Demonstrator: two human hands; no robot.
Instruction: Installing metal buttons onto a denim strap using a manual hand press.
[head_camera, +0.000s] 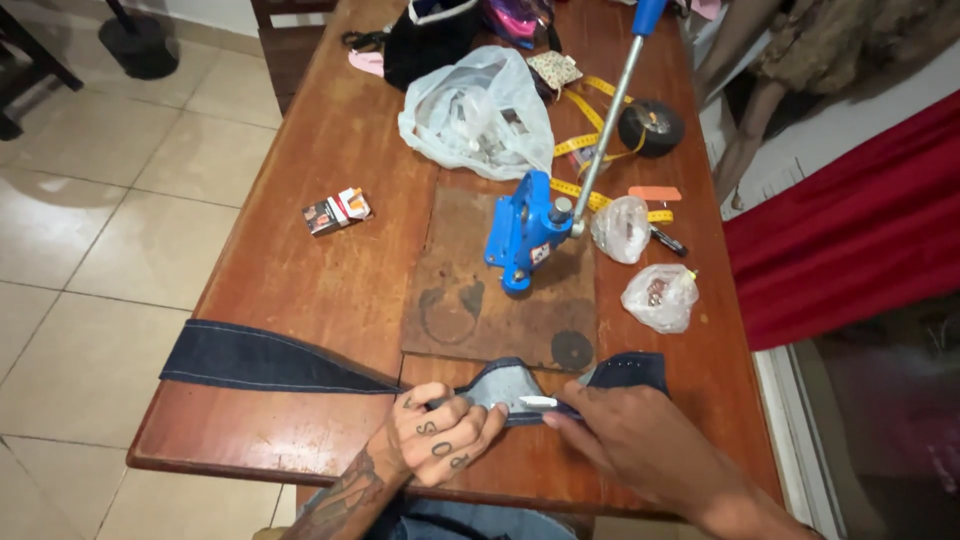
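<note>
A long strip of dark denim (270, 360) lies across the near edge of the wooden table (330, 270), its left end hanging past the table side. My left hand (445, 432) pinches the folded part of the strip, whose pale inner side (505, 385) shows. My right hand (625, 435) holds a small white piece, like chalk (538, 402), against the fabric. The strip's right end (632, 370) carries small metal studs.
A blue hand press (528, 232) with a long lever (610, 105) stands on a brown board (480, 290). Behind it are a large clear plastic bag (478, 112), a yellow tape measure (590, 120), two small bags of parts (660, 297), a small box (337, 211) and a black bag (430, 40).
</note>
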